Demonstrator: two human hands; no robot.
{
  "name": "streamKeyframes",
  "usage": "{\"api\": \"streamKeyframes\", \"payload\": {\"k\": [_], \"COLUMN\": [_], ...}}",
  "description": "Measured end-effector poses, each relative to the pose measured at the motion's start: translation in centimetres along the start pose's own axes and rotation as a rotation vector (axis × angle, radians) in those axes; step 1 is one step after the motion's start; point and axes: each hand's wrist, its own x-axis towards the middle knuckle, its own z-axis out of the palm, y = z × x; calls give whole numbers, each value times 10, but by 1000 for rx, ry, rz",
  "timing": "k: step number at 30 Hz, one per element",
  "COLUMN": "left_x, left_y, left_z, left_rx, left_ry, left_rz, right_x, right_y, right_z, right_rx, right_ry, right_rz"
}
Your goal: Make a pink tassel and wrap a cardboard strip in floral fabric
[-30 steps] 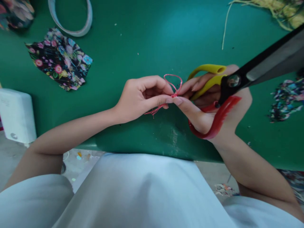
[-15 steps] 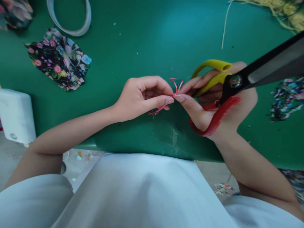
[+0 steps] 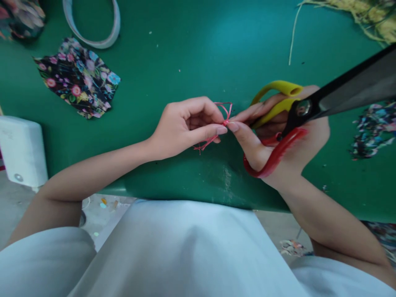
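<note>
Pinching seems to be the step in hand: your left hand [image 3: 177, 130] has thumb and forefinger closed on a thin red cord [image 3: 225, 122], right by its small knot. The knot sits between your two hands, held just above the green table [image 3: 148, 82], with a slack loop standing on the far side and loose ends hanging below your left thumb. Your right hand [image 3: 305, 146] brings thumb and fingertip together at the knot, apparently gripping the cord, though how firmly you can't tell from here. That same hand carries scissors [image 3: 303, 108], the red handle around your thumb and the yellow one about your fingers, blades pointing away to the right; their tips run out of view. Any next move on the knot calls for a steady left pinch and a fine right fingertip grip, with your right wrist minding the scissors' weight. Watch that the blades don't swing toward the dark patterned scrap [image 3: 373, 128] near them. The floral fabric piece [image 3: 78, 80] lies well apart, to your left.
</note>
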Motion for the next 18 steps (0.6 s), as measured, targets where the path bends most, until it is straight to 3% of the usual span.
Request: {"api": "streamKeyframes", "payload": {"k": [8, 18], "left_x": [0, 0], "left_y": [-1, 0], "left_z": [0, 2], "left_rx": [-16, -59], "left_ry": [-9, 0], "left_rz": [28, 49], "right_x": [0, 7], "right_y": [14, 22], "right_z": [2, 0], "right_rx": [12, 73], "right_ry": [-19, -100], "right_rz": [-129, -154]}}
